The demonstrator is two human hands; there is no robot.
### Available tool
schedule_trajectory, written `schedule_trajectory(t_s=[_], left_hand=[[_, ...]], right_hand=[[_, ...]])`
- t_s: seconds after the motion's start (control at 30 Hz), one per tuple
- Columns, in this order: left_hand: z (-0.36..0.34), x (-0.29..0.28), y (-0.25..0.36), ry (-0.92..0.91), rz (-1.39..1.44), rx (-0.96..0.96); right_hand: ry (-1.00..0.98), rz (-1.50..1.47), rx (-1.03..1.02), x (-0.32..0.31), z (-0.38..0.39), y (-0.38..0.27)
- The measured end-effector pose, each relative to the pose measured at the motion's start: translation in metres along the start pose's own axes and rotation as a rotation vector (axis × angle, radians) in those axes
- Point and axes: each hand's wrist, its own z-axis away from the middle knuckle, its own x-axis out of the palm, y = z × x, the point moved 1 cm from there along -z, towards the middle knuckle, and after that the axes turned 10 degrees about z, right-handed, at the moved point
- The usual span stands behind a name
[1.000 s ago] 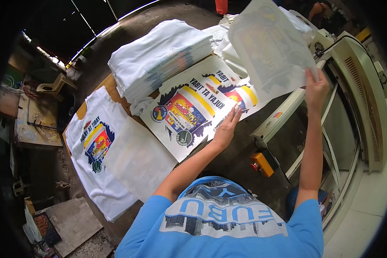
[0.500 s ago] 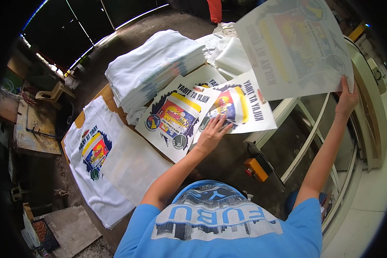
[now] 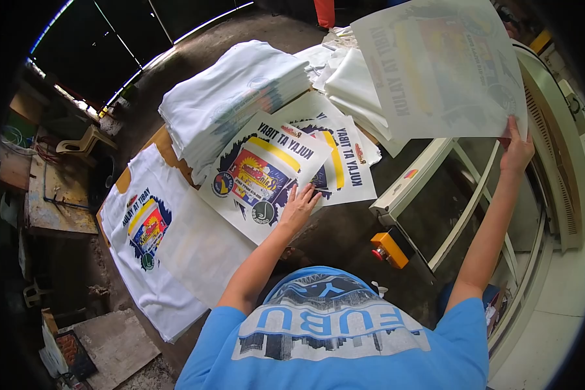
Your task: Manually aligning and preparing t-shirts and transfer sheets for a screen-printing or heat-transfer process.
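Up at the right, my right hand [image 3: 517, 151] pinches the lower corner of a translucent printed transfer sheet [image 3: 445, 68], whose design shows faintly through its back. My left hand [image 3: 297, 209] lies with fingers stretched out on the printed sheets in the middle. Under it, a transfer sheet [image 3: 281, 138] with a yellow, blue and red design in mirrored print overlaps another sheet [image 3: 364, 185] to its right. To the left, a white shirt [image 3: 133, 185] carries the same design right way round. A blank, pale sheet [image 3: 205, 247] lies over part of that shirt.
A tall stack of folded white shirts [image 3: 234, 84] stands behind the sheets, with crumpled white cloth [image 3: 354, 84] beside it. At right are a machine's pale metal frame [image 3: 413, 175] and an orange box with a red button [image 3: 389, 250]. A beige stool [image 3: 86, 143] stands at far left.
My left hand has drawn back slightly left and down, and the right-hand sheet on the table has shifted left, further under its neighbour. My right hand has moved a little left with its sheet.
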Motion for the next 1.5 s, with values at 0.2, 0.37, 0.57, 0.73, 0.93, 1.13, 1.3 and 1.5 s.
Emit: schedule_trajectory(t_s=[0.2,0.37,0.57,0.73,0.93,1.13,1.3,1.5], left_hand=[[-0.025,-0.037,0.053,0.049,0.66,-0.113],[-0.055,-0.083,0.124,-0.249,1.753,-0.202],[-0.074,-0.125,0.122,-0.248,2.313,-0.204],[-0.061,-0.141,0.081,0.458,2.676,-0.361],[0.04,-0.155,-0.011,0.825,2.082,-0.626],[0.211,-0.143,-0.048,0.675,1.813,-1.002],[0.325,-0.1,-0.041,0.979,1.553,-1.408],[0.389,-0.058,-0.023,1.289,1.105,-1.573]], right_hand=[[-0.06,-0.106,0.108,0.025,0.034,0.015],[-0.18,-0.267,0.195,0.054,0.073,0.018],[-0.334,-0.498,0.364,0.082,0.127,0.013],[-0.419,-0.711,0.503,0.106,0.189,0.019],[-0.849,-0.465,0.664,0.129,0.262,0.031],[-1.18,-0.277,0.701,0.16,0.337,0.044],[-1.618,-0.171,0.74,0.184,0.426,0.071],[-1.787,-0.014,0.812,0.201,0.492,0.082]])
